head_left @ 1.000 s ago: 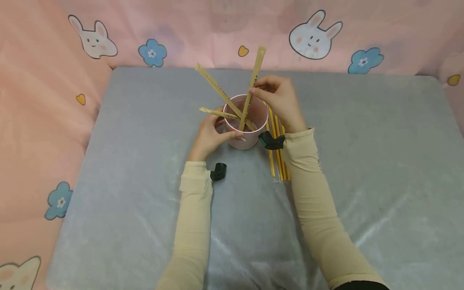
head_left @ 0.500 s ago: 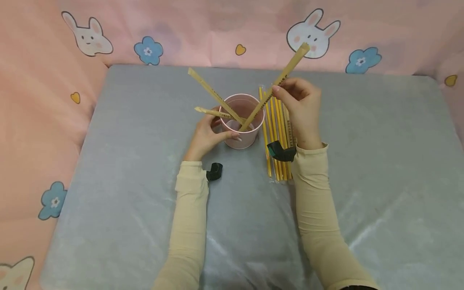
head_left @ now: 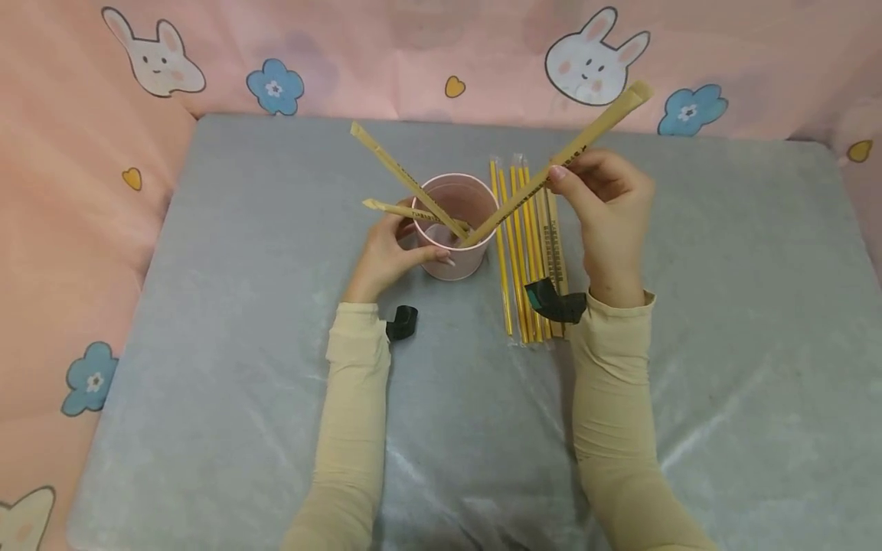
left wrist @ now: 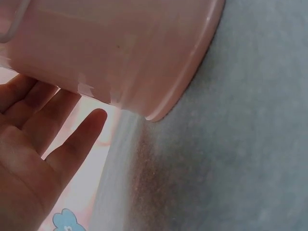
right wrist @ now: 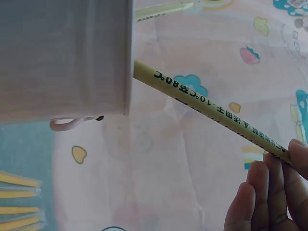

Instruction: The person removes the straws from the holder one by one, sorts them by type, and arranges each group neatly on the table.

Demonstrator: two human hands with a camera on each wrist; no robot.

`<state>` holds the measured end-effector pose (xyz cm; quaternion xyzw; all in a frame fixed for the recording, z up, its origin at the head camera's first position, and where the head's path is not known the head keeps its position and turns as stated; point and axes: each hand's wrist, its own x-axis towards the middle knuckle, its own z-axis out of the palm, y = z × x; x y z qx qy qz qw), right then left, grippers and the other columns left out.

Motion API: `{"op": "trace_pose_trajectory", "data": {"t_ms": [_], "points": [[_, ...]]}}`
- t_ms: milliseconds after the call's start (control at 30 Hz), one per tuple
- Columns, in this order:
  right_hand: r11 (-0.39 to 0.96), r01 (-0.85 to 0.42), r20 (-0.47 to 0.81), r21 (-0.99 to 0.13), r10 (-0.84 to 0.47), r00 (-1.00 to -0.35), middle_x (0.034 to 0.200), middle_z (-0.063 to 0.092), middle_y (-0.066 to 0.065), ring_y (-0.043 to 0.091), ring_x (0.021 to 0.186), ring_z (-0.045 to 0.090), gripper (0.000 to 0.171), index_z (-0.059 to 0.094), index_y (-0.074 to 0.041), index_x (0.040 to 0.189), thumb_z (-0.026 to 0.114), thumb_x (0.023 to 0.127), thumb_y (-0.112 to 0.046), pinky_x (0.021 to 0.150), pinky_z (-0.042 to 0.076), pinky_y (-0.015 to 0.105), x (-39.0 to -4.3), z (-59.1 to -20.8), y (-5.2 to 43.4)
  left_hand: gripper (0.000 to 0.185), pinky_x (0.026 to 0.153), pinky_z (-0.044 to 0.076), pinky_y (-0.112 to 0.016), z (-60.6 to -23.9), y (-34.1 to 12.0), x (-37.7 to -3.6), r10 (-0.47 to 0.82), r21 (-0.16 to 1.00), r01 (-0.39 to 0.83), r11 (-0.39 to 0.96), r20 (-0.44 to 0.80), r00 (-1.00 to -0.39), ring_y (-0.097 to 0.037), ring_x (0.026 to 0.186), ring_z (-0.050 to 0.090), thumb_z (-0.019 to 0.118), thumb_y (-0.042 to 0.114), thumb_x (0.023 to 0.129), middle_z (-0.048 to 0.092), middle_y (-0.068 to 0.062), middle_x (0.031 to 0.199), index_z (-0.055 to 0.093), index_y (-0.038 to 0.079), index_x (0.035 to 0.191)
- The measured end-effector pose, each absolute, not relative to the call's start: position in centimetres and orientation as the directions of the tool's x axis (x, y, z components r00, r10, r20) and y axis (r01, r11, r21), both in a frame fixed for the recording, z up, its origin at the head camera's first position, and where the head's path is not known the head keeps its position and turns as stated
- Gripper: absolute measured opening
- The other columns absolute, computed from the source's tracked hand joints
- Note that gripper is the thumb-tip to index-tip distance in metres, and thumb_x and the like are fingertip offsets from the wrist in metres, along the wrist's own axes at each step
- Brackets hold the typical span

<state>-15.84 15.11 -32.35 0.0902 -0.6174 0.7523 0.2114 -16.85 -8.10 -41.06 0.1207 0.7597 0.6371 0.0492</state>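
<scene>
A pink, see-through cup [head_left: 451, 268] stands on the grey table, its mouth facing up. My left hand [head_left: 386, 256] holds it at the left side, thumb near the front of the rim; the left wrist view has fingers [left wrist: 79, 144] spread along the cup wall. My right hand [head_left: 613, 210] pinches a paper-wrapped straw [head_left: 530, 188] between thumb and fingers. That straw slants right, its low end inside the cup. Printed writing runs along it in the right wrist view. Two more wrapped straws [head_left: 400, 171] lean out of the cup to the left.
Right of the cup, several yellow straws [head_left: 502, 252] in clear sleeves lie side by side, with paper-wrapped straws [head_left: 558, 252] beside them. Behind the grey table [head_left: 241, 306] hangs a pink cloth [head_left: 372, 61] printed with rabbits and flowers.
My right hand has moved right and slightly down, tilting its straw from nearly upright to a rightward slant. The left hand keeps its hold on the cup. More of the straws on the table shows.
</scene>
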Motion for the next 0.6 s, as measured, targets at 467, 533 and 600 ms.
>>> {"op": "trace_pose_trajectory", "data": {"t_ms": [467, 533, 600], "points": [[-0.218, -0.495, 0.399, -0.841, 0.368, -0.84, 0.069, 0.064, 0.017, 0.027, 0.059, 0.059, 0.012, 0.058, 0.022, 0.075, 0.068, 0.074, 0.015, 0.067, 0.054, 0.032, -14.9, -30.9, 16.7, 0.072, 0.102, 0.039, -0.023, -40.9, -8.0, -16.8, 0.237, 0.977, 0.107, 0.183, 0.062, -0.97, -0.022, 0.124, 0.048, 0.083, 0.003, 0.07, 0.046, -0.013, 0.14, 0.049, -0.002, 0.133], [-0.203, -0.519, 0.417, -0.83, 0.392, -0.82, 0.068, 0.064, 0.018, 0.028, 0.058, 0.059, 0.013, 0.058, 0.023, 0.074, 0.069, 0.073, 0.014, 0.066, 0.054, 0.034, -14.8, -30.8, 16.9, 0.072, 0.102, 0.04, -0.023, -41.0, -8.0, -16.8, 0.238, 0.978, 0.115, 0.173, 0.071, -0.969, -0.023, 0.123, 0.049, 0.083, 0.002, 0.069, 0.048, -0.014, 0.138, 0.05, -0.002, 0.133], [-0.189, -0.538, 0.431, -0.821, 0.412, -0.803, 0.068, 0.064, 0.019, 0.028, 0.057, 0.059, 0.014, 0.059, 0.023, 0.074, 0.069, 0.073, 0.014, 0.066, 0.054, 0.035, -14.8, -30.6, 17.2, 0.072, 0.102, 0.04, -0.025, -41.0, -8.1, -16.8, 0.241, 0.978, 0.135, 0.158, 0.095, -0.966, -0.024, 0.121, 0.051, 0.083, 0.001, 0.069, 0.05, -0.014, 0.135, 0.05, -0.002, 0.133]]}}
